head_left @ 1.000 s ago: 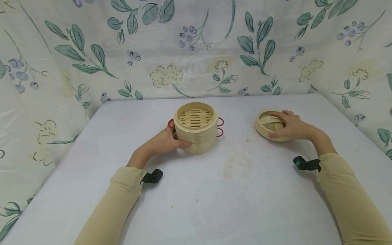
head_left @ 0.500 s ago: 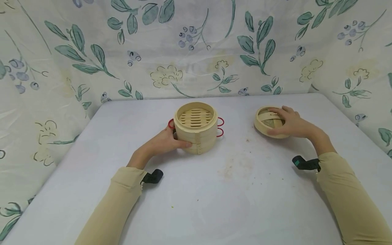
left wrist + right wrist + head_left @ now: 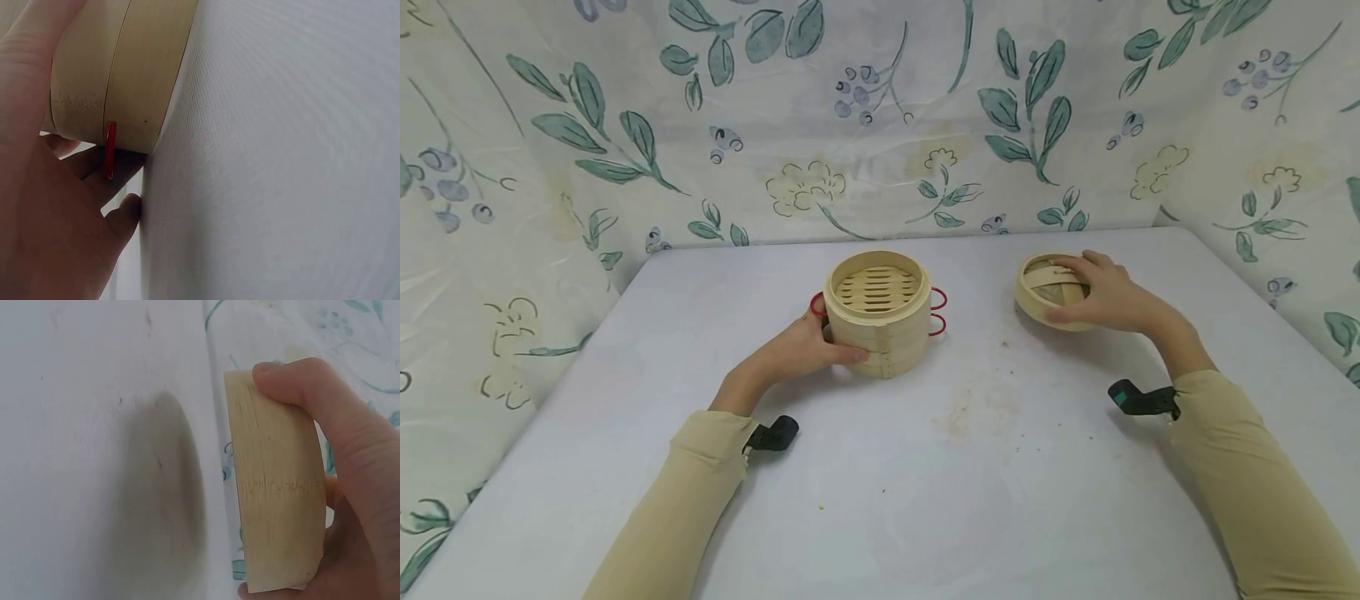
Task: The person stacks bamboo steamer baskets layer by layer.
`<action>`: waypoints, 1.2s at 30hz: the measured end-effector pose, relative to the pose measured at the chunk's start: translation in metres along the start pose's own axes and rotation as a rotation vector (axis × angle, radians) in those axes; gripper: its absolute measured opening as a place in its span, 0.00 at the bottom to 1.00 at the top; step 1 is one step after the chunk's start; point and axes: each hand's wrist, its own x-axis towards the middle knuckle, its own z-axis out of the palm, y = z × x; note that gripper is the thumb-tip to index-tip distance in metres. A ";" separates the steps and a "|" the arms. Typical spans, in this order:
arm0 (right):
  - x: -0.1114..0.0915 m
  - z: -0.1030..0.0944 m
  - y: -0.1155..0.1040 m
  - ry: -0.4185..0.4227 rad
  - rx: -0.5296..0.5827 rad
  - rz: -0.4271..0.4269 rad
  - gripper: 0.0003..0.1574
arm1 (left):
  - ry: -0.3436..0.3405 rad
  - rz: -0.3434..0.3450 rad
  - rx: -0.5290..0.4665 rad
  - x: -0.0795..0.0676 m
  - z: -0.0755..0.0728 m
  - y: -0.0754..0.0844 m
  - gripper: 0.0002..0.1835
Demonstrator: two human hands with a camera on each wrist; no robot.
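On the white table [image 3: 970, 500] stands a round bamboo steamer [image 3: 906, 346] with a slatted floor showing inside its open top and red loop handles at its sides. My left hand [image 3: 797, 346] holds it from the left, thumb across the front; in the left wrist view the fingers reach round behind a red handle [image 3: 110, 150]. My right hand [image 3: 1112, 292] grips the bamboo steamer lid [image 3: 1032, 304] by its rim. Woven strips cross the lid's top. The right wrist view shows the lid [image 3: 275, 481] raised off the table, with its shadow beneath.
A floral cloth [image 3: 880, 133] hangs behind the table and along both sides. Faint brown stains [image 3: 973, 408] and small crumbs mark the tabletop between the arms. A black wrist camera [image 3: 775, 433] sits on the left sleeve, another black camera [image 3: 1138, 398] on the right.
My right hand has lifted the lid off the table and shifted it slightly left and away from me. The left hand and the steamer have stayed in place.
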 end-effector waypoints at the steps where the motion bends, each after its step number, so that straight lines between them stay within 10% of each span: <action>1: 0.000 0.000 -0.001 0.001 -0.004 0.000 0.62 | 0.001 -0.002 0.001 0.000 0.000 0.000 0.55; 36: -0.004 0.003 -0.046 0.161 0.022 -0.038 0.60 | 0.015 -0.045 0.023 0.001 0.000 0.000 0.56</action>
